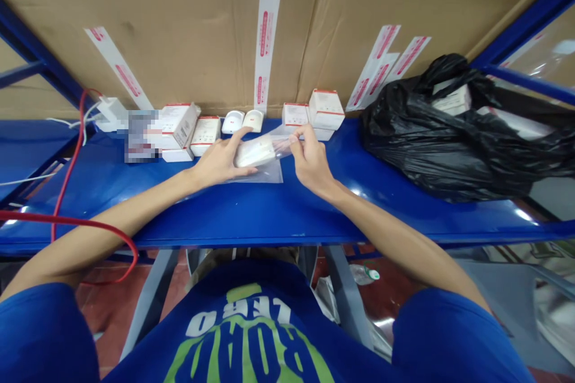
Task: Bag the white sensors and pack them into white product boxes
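Observation:
My left hand (220,161) rests on the blue shelf (251,215), its fingers wrapped round a white oblong item (254,152) that sits inside a clear plastic bag (265,170). The right hand (309,158) pinches the bag's open end just right of the item. Two white rounded devices (242,121) lie right behind the bag, against the cardboard wall.
Small white boxes with red trim (184,128) stand at the back left, and more white boxes (317,111) at the back centre. A full black plastic bag (453,131) fills the shelf's right side. A red cable (72,215) loops at the left, beside a white charger (110,114).

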Available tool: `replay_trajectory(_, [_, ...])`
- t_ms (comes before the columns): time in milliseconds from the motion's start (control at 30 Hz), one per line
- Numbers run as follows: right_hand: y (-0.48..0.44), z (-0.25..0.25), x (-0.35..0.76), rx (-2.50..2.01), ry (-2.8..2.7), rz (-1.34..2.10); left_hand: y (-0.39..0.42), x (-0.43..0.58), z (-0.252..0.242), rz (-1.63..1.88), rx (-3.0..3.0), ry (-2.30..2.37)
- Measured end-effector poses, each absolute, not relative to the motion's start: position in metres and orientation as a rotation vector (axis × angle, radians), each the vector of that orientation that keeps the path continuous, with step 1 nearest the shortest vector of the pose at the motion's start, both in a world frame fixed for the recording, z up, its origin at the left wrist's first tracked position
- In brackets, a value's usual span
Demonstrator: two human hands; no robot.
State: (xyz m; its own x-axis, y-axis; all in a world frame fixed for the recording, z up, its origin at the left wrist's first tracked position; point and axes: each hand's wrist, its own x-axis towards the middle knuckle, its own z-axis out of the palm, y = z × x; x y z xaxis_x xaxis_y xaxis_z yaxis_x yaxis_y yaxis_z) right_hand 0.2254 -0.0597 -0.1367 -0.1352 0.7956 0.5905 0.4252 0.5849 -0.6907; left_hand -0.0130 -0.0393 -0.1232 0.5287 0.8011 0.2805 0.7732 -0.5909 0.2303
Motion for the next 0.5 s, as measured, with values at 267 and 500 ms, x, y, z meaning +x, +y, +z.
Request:
replay_trajectory(267, [-0.05,-0.15,0.24,-0.981,-1.692,0.509,-0.048,-0.014,-0.117,0.541,2.613,1.507])
replay_trajectory(500, [-0.043,-0.158,0.228,-0.863,-1.527,0.806,-0.053,-0.02,-0.121,0.611,2.671,1.536])
